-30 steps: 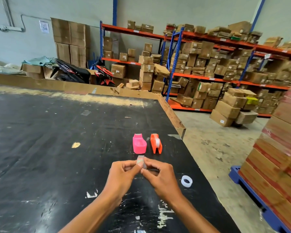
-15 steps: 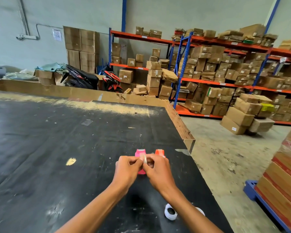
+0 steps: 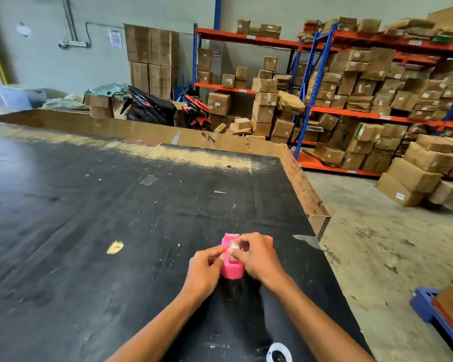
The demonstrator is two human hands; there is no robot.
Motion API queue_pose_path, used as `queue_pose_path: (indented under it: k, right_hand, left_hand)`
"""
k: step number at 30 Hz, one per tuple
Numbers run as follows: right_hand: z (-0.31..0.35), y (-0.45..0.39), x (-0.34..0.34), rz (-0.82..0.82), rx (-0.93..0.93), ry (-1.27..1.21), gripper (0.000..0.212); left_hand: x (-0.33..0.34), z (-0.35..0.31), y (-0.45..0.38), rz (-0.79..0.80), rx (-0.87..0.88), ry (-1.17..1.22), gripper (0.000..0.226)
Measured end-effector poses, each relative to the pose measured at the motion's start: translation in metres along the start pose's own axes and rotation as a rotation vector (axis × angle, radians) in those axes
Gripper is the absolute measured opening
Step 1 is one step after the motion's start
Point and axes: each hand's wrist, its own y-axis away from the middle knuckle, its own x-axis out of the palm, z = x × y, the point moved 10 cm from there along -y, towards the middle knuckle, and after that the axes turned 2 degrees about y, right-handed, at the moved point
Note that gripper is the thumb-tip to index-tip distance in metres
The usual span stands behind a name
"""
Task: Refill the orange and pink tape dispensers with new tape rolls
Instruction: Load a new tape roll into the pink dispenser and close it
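Observation:
The pink tape dispenser (image 3: 231, 270) stands on the black table (image 3: 89, 231). My left hand (image 3: 204, 273) and my right hand (image 3: 256, 257) meet right over it, pinching a small clear tape roll (image 3: 232, 248) between the fingertips at the dispenser's open top. Only a sliver of the orange tape dispenser (image 3: 271, 240) shows behind my right hand. A white empty tape core (image 3: 279, 351) lies near the table's front edge, between my forearms.
The table's right edge (image 3: 314, 205) has a raw wooden rim, with concrete floor beyond. Shelves of cardboard boxes (image 3: 364, 100) fill the back right. A blue pallet with boxes (image 3: 445, 309) stands at the lower right. A yellow scuff (image 3: 114, 247) marks the table.
Both hands carried the tape roll forward from near the table's front to the top of the pink dispenser. The view shifted, so the white core now sits lower in the picture.

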Motion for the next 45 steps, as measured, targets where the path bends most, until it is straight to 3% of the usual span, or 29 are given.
queue_pose_path:
  k: [6,16,21,29,37,45]
  right_hand:
    - [-0.009,-0.017,0.005,0.083,-0.001,-0.032,0.015]
    - [0.005,-0.028,0.002,0.217,-0.204,0.002,0.014]
    - [-0.003,-0.038,0.015,0.298,-0.202,0.014,0.038]
    - [0.008,-0.051,0.010,0.312,-0.287,-0.088,0.008]
    - [0.000,-0.095,0.016,0.304,-0.258,-0.083,0.010]
    - [-0.021,-0.110,0.045,0.524,-0.147,-0.110,0.006]
  left_hand:
    - [0.000,0.002,0.001,-0.027,0.012,-0.007,0.031]
    - [-0.001,0.007,-0.003,-0.035,0.021,-0.016,0.029]
    - [-0.002,0.009,-0.002,-0.042,0.025,0.011,0.028]
    - [-0.001,0.011,-0.004,-0.027,0.038,-0.018,0.029]
    - [-0.002,0.012,-0.005,-0.041,0.014,-0.053,0.030]
    - [0.000,0.015,-0.006,-0.024,-0.022,-0.052,0.027]
